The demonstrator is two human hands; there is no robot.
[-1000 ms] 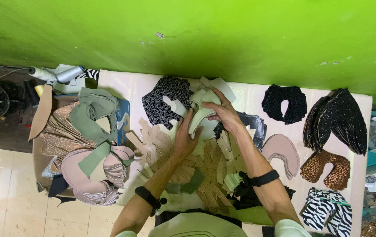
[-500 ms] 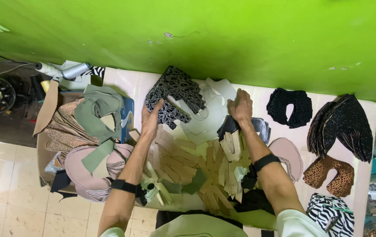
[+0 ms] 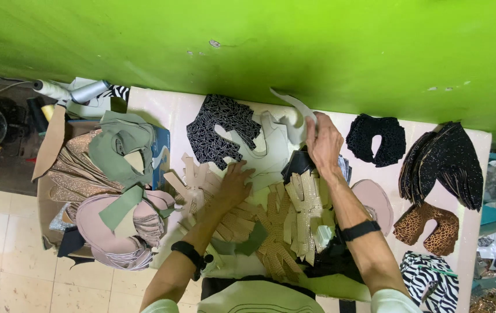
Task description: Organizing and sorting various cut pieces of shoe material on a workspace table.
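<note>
My left hand [image 3: 233,186] lies flat, fingers spread, on a fan of tan cut strips [image 3: 213,203] in the middle of the white table [image 3: 155,107]. My right hand [image 3: 323,139] is raised near the back and pinches a pale grey curved cut piece [image 3: 295,110], lifting one end off the pale pile [image 3: 262,153]. A black patterned piece [image 3: 220,128] lies just left of that pile. More beige perforated strips [image 3: 297,211] are spread below my right forearm.
A cardboard box [image 3: 48,153] at the left holds green, pink and glittery brown pieces. Black pieces [image 3: 375,139], a fanned black stack [image 3: 442,168], a leopard piece [image 3: 425,226] and a zebra piece [image 3: 430,281] sit at the right. The green wall [image 3: 317,46] runs behind.
My left hand moved from the black patterned piece down onto the tan strips. My right hand went from pressing flat to lifting the pale grey piece.
</note>
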